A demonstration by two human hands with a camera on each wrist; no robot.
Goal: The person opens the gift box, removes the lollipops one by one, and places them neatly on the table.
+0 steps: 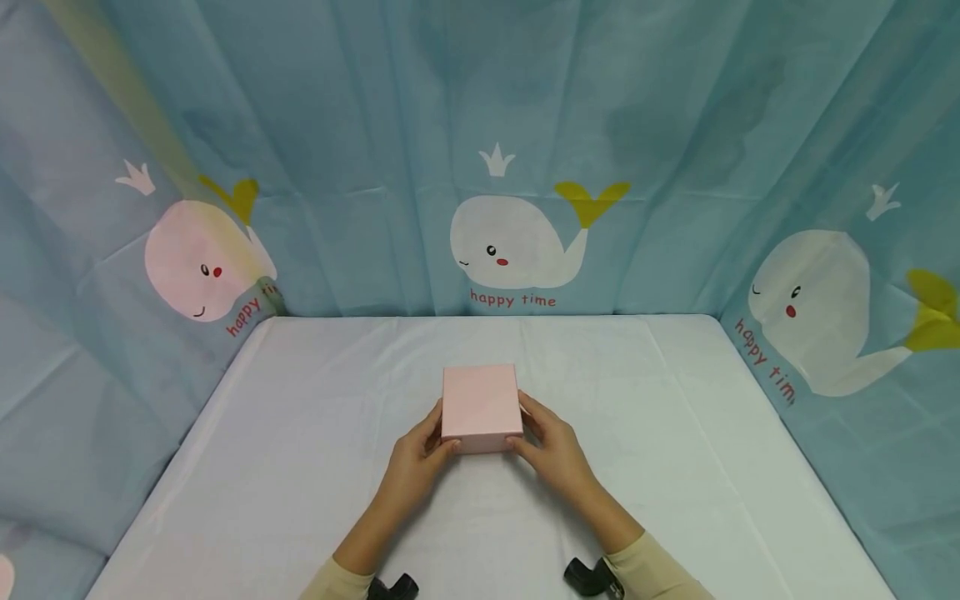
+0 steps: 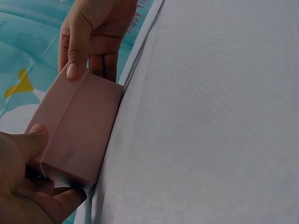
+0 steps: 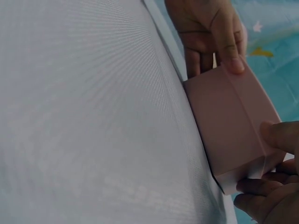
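white surface, whale-print curtain behind, pink box between your left hand and right hand.
your grip pinches the box from opposite sides, neither hand clearly nearer; its top looks squarish, with no clear long axis. it hides some of your fingers, and whether its underside touches the surface is hard to tell.

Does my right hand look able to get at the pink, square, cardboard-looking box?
Seemingly yes: your right hand touches the pink box at its right side, nothing visible between.
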